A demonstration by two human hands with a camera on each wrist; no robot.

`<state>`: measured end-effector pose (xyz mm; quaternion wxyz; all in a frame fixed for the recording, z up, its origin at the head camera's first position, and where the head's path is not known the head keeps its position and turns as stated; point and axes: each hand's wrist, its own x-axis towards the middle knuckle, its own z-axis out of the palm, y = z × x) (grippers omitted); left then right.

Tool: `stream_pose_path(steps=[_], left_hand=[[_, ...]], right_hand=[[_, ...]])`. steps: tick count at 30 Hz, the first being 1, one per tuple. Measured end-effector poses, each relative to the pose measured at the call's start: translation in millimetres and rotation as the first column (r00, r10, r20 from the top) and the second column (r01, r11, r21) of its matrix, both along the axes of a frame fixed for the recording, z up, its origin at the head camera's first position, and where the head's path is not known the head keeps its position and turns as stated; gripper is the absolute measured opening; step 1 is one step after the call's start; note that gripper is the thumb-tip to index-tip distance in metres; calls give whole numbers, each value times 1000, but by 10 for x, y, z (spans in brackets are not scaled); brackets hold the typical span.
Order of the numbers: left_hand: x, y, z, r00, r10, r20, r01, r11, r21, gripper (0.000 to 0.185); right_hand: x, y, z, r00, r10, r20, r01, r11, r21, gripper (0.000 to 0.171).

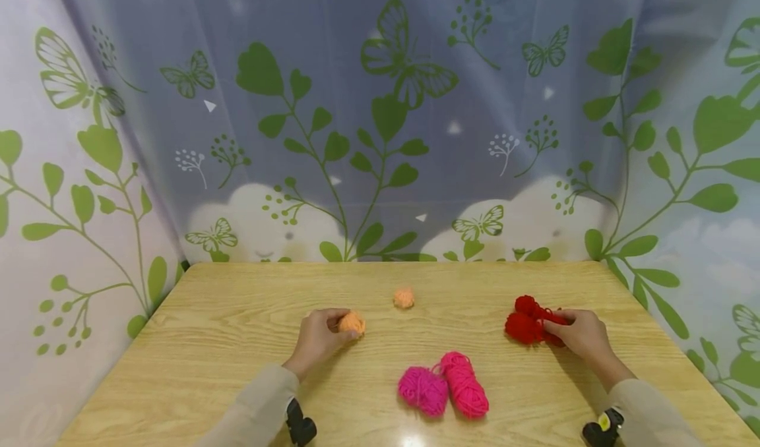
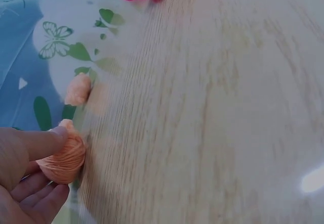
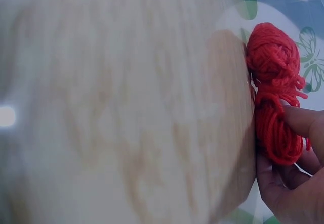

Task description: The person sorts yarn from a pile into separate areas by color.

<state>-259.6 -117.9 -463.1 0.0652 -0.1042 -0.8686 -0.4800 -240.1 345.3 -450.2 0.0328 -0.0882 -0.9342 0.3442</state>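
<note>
My left hand (image 1: pixel 320 336) grips a small orange ball of yarn (image 1: pixel 353 324) between thumb and fingers, left of the table's middle. In the left wrist view the thumb lies across the top of this ball (image 2: pixel 65 155). A second, smaller orange ball of yarn (image 1: pixel 404 297) sits farther back, apart from the hand. On the right, my right hand (image 1: pixel 584 335) pinches one end of the red yarn (image 1: pixel 524 327). The right wrist view has thumb and fingers around the nearer red bundle (image 3: pixel 277 130), with another red ball (image 3: pixel 273 52) touching it beyond.
Toward the front middle lie a magenta ball of yarn (image 1: pixel 423 391) and a hot-pink skein (image 1: pixel 466 386), side by side. The wooden table (image 1: pixel 249 295) ends at a printed curtain (image 1: pixel 332 104) behind and at both sides.
</note>
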Motion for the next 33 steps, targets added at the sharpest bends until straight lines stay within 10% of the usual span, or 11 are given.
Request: stream_pose_path(steps=[23, 33], left_hand=[[-10, -53, -38, 999, -31, -13, 31, 1000, -2, 37], [-12, -67, -42, 999, -22, -41, 20, 999, -35, 37]], right_hand=[[20, -22, 14, 1000, 18, -13, -18, 1000, 0, 54], [82, -87, 278, 998, 61, -33, -60, 997, 49, 63]])
